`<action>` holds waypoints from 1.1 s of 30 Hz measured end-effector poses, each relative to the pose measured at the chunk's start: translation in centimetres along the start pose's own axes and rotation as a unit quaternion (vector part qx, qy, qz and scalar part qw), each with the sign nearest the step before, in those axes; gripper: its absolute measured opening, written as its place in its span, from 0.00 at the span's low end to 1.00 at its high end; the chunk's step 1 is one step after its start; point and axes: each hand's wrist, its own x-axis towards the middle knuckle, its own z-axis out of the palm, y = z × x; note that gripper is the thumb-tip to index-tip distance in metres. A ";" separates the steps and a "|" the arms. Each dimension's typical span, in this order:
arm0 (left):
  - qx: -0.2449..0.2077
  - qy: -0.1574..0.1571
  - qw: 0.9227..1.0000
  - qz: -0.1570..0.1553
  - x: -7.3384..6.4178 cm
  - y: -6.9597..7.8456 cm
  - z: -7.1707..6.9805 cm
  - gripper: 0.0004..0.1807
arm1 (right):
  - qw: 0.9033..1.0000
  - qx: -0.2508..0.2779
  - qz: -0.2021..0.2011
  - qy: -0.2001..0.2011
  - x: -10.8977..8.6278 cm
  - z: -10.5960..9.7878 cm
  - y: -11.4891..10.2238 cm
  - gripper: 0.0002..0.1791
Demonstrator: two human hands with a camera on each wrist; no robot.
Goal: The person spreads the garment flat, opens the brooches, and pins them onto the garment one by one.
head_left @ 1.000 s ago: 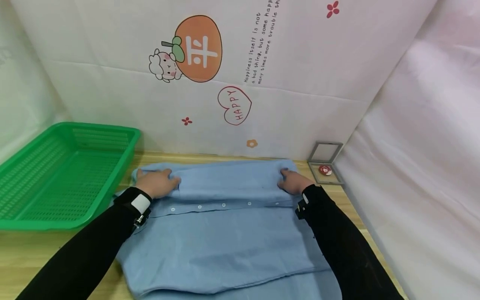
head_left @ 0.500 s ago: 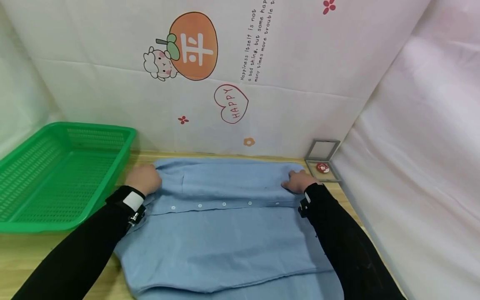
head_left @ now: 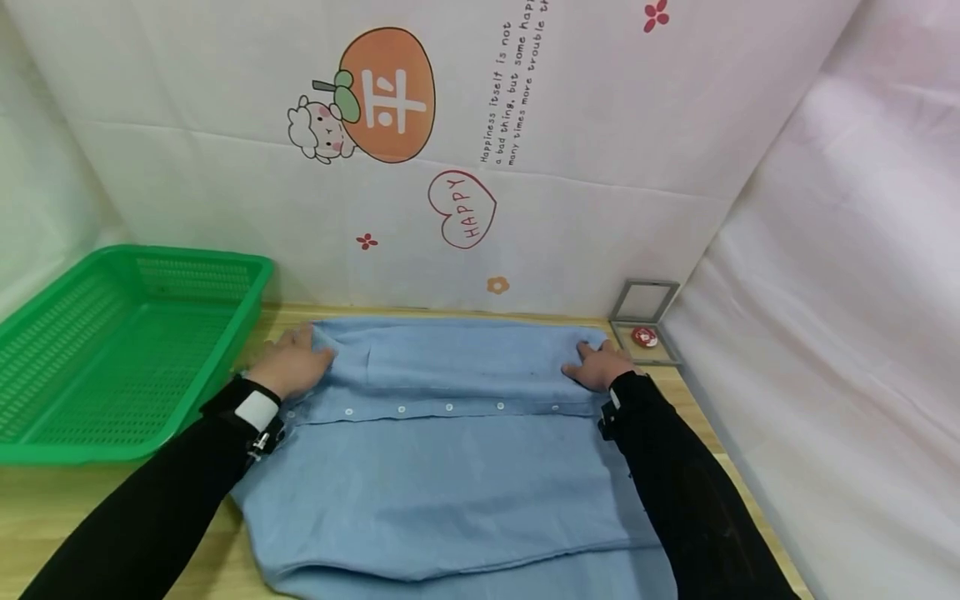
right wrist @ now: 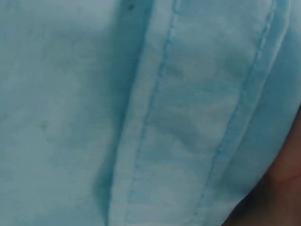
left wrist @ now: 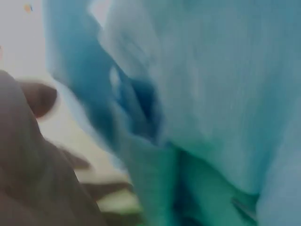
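Note:
A light blue button-up shirt point(head_left: 450, 475) lies folded on the wooden table, its row of small white buttons running across below the top fold. At the shirt's upper left edge is my left hand point(head_left: 291, 364), fingers spread. In the left wrist view its blurred fingers point(left wrist: 42, 99) appear apart from the rumpled cloth point(left wrist: 197, 84). My right hand point(head_left: 597, 367) rests on the upper right corner, thumb and index finger spread over the fabric. A stitched strip of the shirt point(right wrist: 183, 117) fills the right wrist view; only a sliver of hand point(right wrist: 277, 188) shows there.
A green plastic basket point(head_left: 251, 312) stands at the left, close to my left forearm. Beyond my right hand, a small grey-framed case point(head_left: 647, 300) holds a red round item point(head_left: 643, 337). A printed white sheet point(head_left: 585, 233) rises behind the table.
My left hand moved left off the shirt's top, appeared curled at its edge, then spread its fingers. The shirt's upper left edge now lies further right. My right hand shifted slightly right.

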 end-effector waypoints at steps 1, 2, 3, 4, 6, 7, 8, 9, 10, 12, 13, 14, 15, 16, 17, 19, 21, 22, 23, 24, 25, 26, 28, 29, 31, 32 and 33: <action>0.017 0.013 1.000 -0.010 -0.7 0.2 0.0 0.43 | 1.000 0.001 -0.001 0.001 0.0 0.0 0.0 0.44; 0.035 0.026 0.999 -0.021 -1.5 0.7 0.1 0.42 | 1.000 0.003 -0.002 0.002 0.1 0.1 0.1 0.44; 0.050 0.036 0.998 -0.024 -2.4 1.2 0.0 0.41 | 1.000 0.007 -0.006 0.006 0.1 0.2 0.2 0.44; 0.065 0.044 0.997 -0.022 -3.5 1.7 0.1 0.40 | 1.000 0.016 -0.014 0.008 0.2 0.3 0.4 0.45; 0.088 0.044 0.995 -0.008 -5.4 2.5 0.2 0.38 | 0.998 0.051 -0.034 0.012 0.2 0.3 1.0 0.46; 0.092 0.033 0.995 0.003 -6.3 2.7 0.3 0.39 | 0.997 0.069 -0.044 0.015 0.0 0.2 1.2 0.46; 0.094 0.015 0.995 0.011 -7.1 2.9 0.4 0.42 | 0.995 0.083 -0.056 0.022 -0.3 0.0 1.4 0.46; 0.093 -0.005 0.996 0.020 -7.7 2.8 0.5 0.44 | 0.993 0.094 -0.066 0.031 -0.8 -0.2 1.4 0.46; 0.093 -0.027 0.995 0.025 -8.1 2.6 0.7 0.47 | 0.992 0.096 -0.073 0.042 -1.5 -0.5 1.3 0.45; 0.089 -0.065 0.993 0.035 -8.6 1.7 1.1 0.52 | 0.991 0.076 -0.083 0.076 -3.4 -0.9 0.7 0.42; 0.088 -0.079 0.992 0.040 -8.7 1.3 1.2 0.55 | 0.990 0.056 -0.083 0.096 -4.5 -1.0 0.4 0.39; 0.089 -0.086 0.991 0.044 -8.8 0.8 1.4 0.56 | 0.989 0.039 -0.083 0.113 -5.5 -0.9 0.0 0.35; 0.089 -0.087 0.991 0.049 -8.8 0.3 1.5 0.57 | 0.988 0.025 -0.083 0.126 -6.5 -0.8 -0.2 0.31; 0.092 -0.083 0.991 0.057 -8.7 -0.2 1.6 0.57 | 0.987 0.010 -0.085 0.136 -7.5 -0.5 -0.4 0.26; 0.093 -0.075 0.991 0.066 -8.7 -0.6 1.6 0.57 | 0.986 -0.005 -0.088 0.142 -8.4 -0.2 -0.5 0.21; 0.100 -0.052 0.991 0.077 -8.6 -1.2 1.7 0.54 | 0.984 -0.035 -0.093 0.146 -9.7 0.6 -0.4 0.14; 0.114 -0.011 0.989 0.089 -8.6 -1.5 1.7 0.48 | 0.982 -0.062 -0.102 0.145 -10.4 1.5 0.0 0.11; 0.122 0.015 0.988 0.095 -8.6 -1.5 1.8 0.44 | 0.981 -0.076 -0.108 0.142 -10.6 2.0 0.3 0.12; 0.127 0.041 0.985 0.106 -8.6 -1.4 1.9 0.40 | 0.981 -0.082 -0.114 0.135 -10.7 2.4 0.6 0.13; 0.135 0.063 0.981 0.121 -8.5 -1.2 1.9 0.36 | 0.981 -0.083 -0.116 0.131 -10.7 2.8 1.0 0.14; 0.142 0.080 0.977 0.139 -8.3 -1.1 2.0 0.33 | 0.981 -0.083 -0.120 0.127 -10.6 3.2 1.3 0.15; 0.146 0.092 0.972 0.160 -8.1 -0.9 2.2 0.29 | 0.981 -0.081 -0.125 0.124 -10.4 3.4 1.7 0.15; 0.158 0.099 0.962 0.200 -7.4 -0.5 2.6 0.23 | 0.980 -0.077 -0.133 0.123 -10.0 3.9 2.4 0.15; 0.164 0.094 0.958 0.217 -7.0 -0.5 2.7 0.21 | 0.979 -0.075 -0.136 0.129 -9.8 4.0 2.7 0.15; 0.174 0.087 0.953 0.234 -6.4 -0.3 3.0 0.15 | 0.974 -0.083 -0.146 0.149 -9.4 4.3 3.2 0.14; 0.179 0.086 0.951 0.238 -6.1 -0.3 3.1 0.12 | 0.971 -0.089 -0.151 0.160 -9.3 4.5 3.5 0.13; 0.183 0.087 0.949 0.241 -6.0 -0.2 3.1 0.08 | 0.968 -0.097 -0.156 0.170 -9.1 4.7 3.7 0.12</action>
